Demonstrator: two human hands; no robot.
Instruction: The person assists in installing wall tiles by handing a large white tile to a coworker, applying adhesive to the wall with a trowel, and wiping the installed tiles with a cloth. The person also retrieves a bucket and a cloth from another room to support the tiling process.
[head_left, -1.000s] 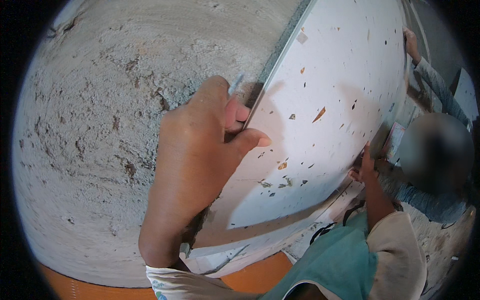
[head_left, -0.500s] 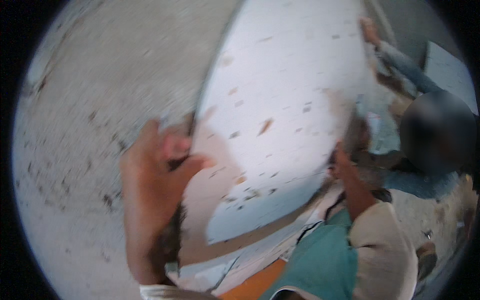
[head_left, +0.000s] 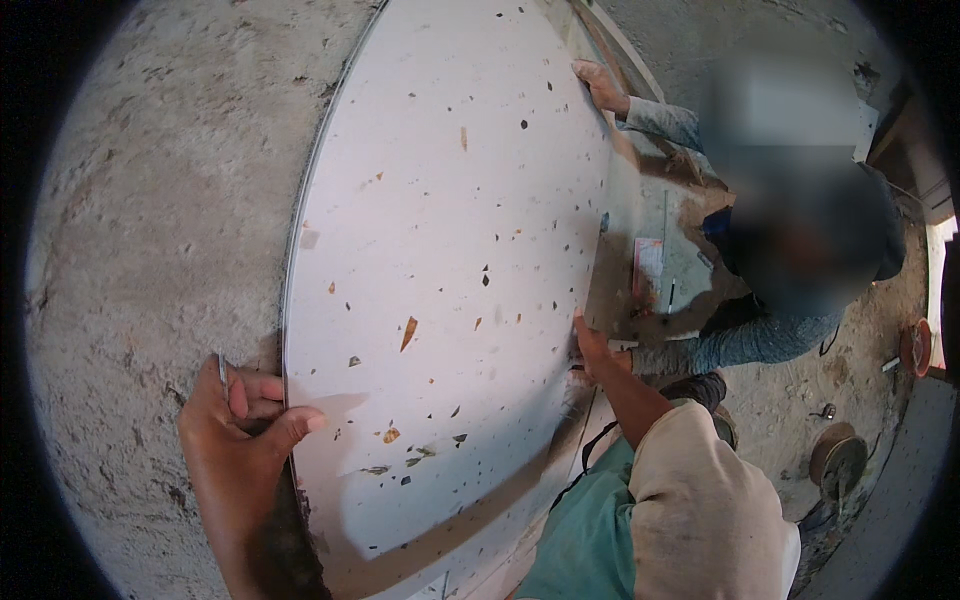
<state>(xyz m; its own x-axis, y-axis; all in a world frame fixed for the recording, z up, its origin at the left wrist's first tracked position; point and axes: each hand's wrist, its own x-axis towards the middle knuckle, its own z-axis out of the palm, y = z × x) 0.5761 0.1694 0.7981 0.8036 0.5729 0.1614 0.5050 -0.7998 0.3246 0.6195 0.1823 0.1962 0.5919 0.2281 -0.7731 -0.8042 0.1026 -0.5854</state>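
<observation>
A big white terrazzo slab point(head_left: 460, 220) with brown and dark chips fills the middle, its edges bowed by the lens. My left hand point(head_left: 235, 425) grips its left edge, thumb on the speckled face and fingers curled at the side. A thin grey sliver of something point(head_left: 222, 368) shows at those fingers; I cannot make out what it is. On the lower right edge my right hand point(head_left: 597, 352) holds the slab, thumb on the face, other fingers mostly hidden. A co-worker's hand point(head_left: 600, 88) rests on the upper right edge; their other arm reaches beside my right hand.
The co-worker point(head_left: 790, 230) crouches close on the right. Rough grey concrete point(head_left: 180, 200) runs along the slab's left side. A red and white packet point(head_left: 647, 265) lies between slab and co-worker. Farther right are a round brown container point(head_left: 838, 458) and a reddish bowl-like thing point(head_left: 915, 345).
The view has shifted, so the slab and my left hand sit farther left and lower. The blur is gone. Both my hands stay on the slab's edges.
</observation>
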